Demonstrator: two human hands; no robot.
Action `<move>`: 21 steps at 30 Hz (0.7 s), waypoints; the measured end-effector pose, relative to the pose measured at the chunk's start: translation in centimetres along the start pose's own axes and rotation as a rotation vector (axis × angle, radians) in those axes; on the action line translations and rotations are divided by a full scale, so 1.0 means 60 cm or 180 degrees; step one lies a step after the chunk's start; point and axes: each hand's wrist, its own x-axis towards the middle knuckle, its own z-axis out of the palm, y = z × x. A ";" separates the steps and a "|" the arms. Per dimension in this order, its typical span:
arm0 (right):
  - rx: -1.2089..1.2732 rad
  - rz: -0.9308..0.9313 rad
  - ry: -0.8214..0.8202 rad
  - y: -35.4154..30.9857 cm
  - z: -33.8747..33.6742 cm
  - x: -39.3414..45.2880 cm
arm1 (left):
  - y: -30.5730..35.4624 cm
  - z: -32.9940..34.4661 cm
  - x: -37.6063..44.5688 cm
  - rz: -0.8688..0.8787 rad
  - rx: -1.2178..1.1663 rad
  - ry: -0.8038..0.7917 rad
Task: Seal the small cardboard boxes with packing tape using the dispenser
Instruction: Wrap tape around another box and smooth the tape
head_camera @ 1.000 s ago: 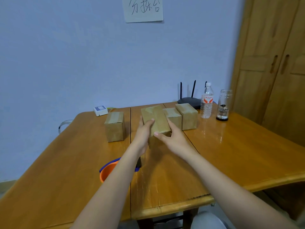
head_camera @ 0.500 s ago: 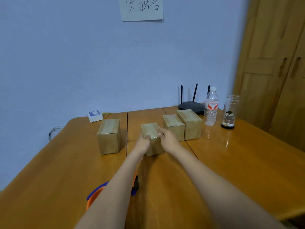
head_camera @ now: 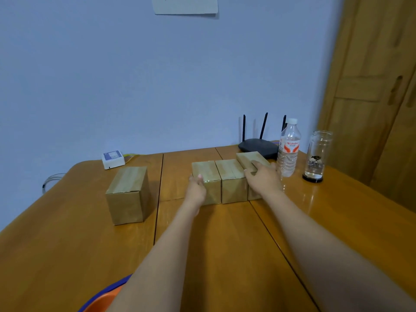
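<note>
- Now three small cardboard boxes stand in a row just right of centre: the left box (head_camera: 206, 176), the middle box (head_camera: 231, 177) and the right box (head_camera: 252, 161), each touching its neighbour.
- A fourth box (head_camera: 128, 194) stands alone, well apart toward the left of the frame, on the same wooden surface (head_camera: 67, 244).
- The left hand (head_camera: 196, 190) rests against the near left corner of the left box, thumb on its top edge; the fingers behind the box are hidden, so I cannot tell how tightly it grips.
- The right hand (head_camera: 263, 179) lies flat over the right box with fingers straight, pressing rather than grasping.
- All four boxes look closed, with a glossy strip along their tops that reads as tape, so the sealing seems largely or wholly done; undersides are not visible.
- Only an orange-and-blue object (head_camera: 105, 298) shows at the bottom edge, likely the dispenser, though I cannot confirm it.
- A water bottle (head_camera: 289, 149), a glass jar (head_camera: 317, 156) and a router (head_camera: 256, 147) stand behind the row.
</note>
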 end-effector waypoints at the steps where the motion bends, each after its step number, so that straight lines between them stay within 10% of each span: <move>1: 0.0045 0.0027 0.0049 0.000 0.003 0.000 | -0.002 0.003 0.009 -0.0017 0.0080 0.0024; 14: -0.0968 -0.0026 -0.0205 -0.090 -0.060 -0.013 | 0.052 -0.085 0.004 0.0799 0.2959 0.0584; 21: -0.0487 -0.0778 -0.0466 -0.277 -0.001 -0.087 | 0.010 -0.278 -0.022 0.0523 0.3152 0.1159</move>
